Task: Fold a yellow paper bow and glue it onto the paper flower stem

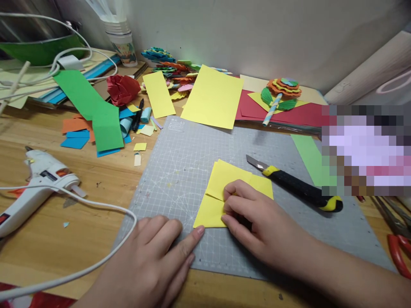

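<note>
A folded yellow paper (pixel 224 179) lies on the grey cutting mat (pixel 180 162). My right hand (pixel 257 218) rests on its right half, fingers curled and pressed down onto a fold. My left hand (pixel 154 256) lies on the mat's near edge, fingers loosely together, with the index fingertip touching the paper's lower left corner. A black and yellow utility knife (pixel 295 186) lies on the mat just right of the paper, blade out and pointing left.
A white glue gun (pixel 35 184) with its cable lies at left on the wooden desk. Coloured paper scraps, a green strip (pixel 93 107), a red paper ball (pixel 122 89), yellow sheets (pixel 213 97) and paper flowers (pixel 284 87) crowd the back. Red-handled scissors (pixel 398 252) sit at right.
</note>
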`<state>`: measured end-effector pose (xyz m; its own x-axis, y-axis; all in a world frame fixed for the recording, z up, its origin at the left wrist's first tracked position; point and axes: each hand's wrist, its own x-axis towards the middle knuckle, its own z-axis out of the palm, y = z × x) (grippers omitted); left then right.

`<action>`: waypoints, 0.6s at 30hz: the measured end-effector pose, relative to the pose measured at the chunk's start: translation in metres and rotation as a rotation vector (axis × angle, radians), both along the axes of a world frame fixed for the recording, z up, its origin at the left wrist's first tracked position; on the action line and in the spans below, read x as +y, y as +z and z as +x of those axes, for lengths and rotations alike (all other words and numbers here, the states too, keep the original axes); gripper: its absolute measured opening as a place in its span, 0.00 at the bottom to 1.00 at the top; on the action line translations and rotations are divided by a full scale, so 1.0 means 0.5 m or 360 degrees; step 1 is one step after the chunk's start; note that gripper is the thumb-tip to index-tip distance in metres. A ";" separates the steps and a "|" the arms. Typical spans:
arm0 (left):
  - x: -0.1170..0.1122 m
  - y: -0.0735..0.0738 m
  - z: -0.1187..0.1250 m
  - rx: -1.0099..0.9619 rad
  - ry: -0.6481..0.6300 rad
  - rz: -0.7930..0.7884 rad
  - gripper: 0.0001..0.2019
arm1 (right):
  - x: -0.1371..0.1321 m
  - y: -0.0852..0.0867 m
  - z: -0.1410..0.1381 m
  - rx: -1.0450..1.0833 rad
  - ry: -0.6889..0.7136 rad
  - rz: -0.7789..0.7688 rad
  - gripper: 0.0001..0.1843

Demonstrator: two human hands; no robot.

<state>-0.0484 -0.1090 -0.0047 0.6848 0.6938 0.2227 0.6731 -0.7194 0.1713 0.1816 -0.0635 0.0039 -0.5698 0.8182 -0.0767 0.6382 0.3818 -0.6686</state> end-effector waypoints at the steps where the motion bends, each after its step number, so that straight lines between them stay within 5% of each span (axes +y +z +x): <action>1: 0.000 0.000 -0.001 -0.0030 0.0004 0.0008 0.17 | 0.000 0.000 0.000 -0.0001 -0.0001 0.0000 0.09; 18: 0.001 -0.007 -0.003 -0.0085 0.0055 0.0014 0.17 | 0.006 0.002 -0.008 -0.0007 -0.0042 -0.0042 0.09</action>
